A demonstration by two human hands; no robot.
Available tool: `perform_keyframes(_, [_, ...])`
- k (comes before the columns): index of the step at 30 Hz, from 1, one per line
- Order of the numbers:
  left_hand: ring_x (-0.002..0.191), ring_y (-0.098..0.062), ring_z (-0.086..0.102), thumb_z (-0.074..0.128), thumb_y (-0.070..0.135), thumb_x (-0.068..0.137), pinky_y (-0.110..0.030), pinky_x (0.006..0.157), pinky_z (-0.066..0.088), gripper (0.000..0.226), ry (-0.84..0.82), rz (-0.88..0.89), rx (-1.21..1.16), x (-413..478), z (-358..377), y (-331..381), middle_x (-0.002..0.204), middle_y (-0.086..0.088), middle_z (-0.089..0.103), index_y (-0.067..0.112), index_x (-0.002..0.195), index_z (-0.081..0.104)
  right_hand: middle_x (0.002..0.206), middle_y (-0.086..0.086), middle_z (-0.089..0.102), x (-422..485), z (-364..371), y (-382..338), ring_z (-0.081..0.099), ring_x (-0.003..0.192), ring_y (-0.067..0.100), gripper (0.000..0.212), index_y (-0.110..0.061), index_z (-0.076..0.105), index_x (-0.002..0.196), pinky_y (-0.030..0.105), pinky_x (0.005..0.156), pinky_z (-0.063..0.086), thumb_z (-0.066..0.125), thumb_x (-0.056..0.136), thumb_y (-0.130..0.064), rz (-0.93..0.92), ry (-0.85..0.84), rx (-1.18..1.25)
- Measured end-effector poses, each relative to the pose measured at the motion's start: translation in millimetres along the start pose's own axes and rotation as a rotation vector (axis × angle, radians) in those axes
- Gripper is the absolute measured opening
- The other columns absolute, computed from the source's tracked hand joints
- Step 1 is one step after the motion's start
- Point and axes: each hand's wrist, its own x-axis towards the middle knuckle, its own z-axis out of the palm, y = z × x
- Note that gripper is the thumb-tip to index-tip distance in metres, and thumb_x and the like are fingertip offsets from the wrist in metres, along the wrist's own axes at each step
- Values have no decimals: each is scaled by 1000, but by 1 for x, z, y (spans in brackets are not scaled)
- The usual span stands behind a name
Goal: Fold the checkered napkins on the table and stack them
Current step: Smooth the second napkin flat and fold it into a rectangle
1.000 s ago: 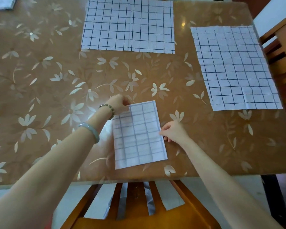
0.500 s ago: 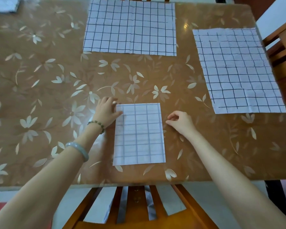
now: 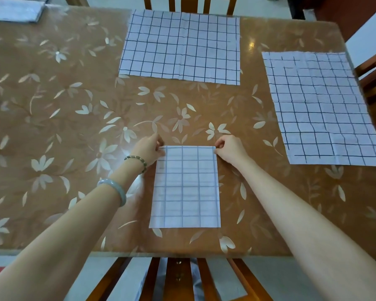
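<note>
Left hand [image 3: 149,148] and right hand [image 3: 229,148] pinch the folded napkin's [image 3: 186,187] far corners. Two flat checkered napkins lie at 12 [image 3: 180,46] and 2 o'clock [image 3: 326,109]; possibly folded cloth [image 3: 15,9] at 10.

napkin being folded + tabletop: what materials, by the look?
Folded napkin: thin woven cloth, probably cotton, matte; it holds soft creases and the grid shows faintly through. Table: glossy brown floral surface, probably printed under glass or clear vinyl; a light glare and a clear front edge show.

Both forearms bare, no sleeves in view. Left wrist: beaded bracelet [image 3: 137,160], dark green-grey beads, small, round. Further up left forearm: smooth pale grey-green bangle [image 3: 115,189], thick, glossy. Right arm: nothing worn.
</note>
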Motion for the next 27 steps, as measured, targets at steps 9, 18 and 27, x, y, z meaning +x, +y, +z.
perform_keyframes(9, [92, -28, 56, 62, 15, 85, -28, 72, 37, 8, -29, -11, -4, 2, 1, 1, 95, -8, 59, 10, 91, 60, 92, -4, 59, 7, -8, -7, 55, 91, 16, 14, -19, 67, 88, 26, 72, 42, 70, 77, -10, 63, -85, 51])
perform_keyframes(18, [54, -19, 67, 65, 8, 85, -26, 49, 48, 15, 105, 48, -502, -25, -18, 4, 74, -2, 63, 5, 80, 50, 69, 3, 62, -7, -34, -6, 45, 50, 13, 20, -12, 73, 89, 28, 54, 37, 76, 76, -27, 98, -280, 182])
perform_keyframes(27, [70, -21, 72, 59, 6, 91, -33, 61, 59, 16, 39, 34, -709, -50, -26, 10, 89, -14, 56, 1, 87, 45, 81, 18, 73, -49, -27, 9, 68, 61, 23, 23, -5, 65, 107, 30, 58, 59, 68, 87, -15, 248, -484, 443])
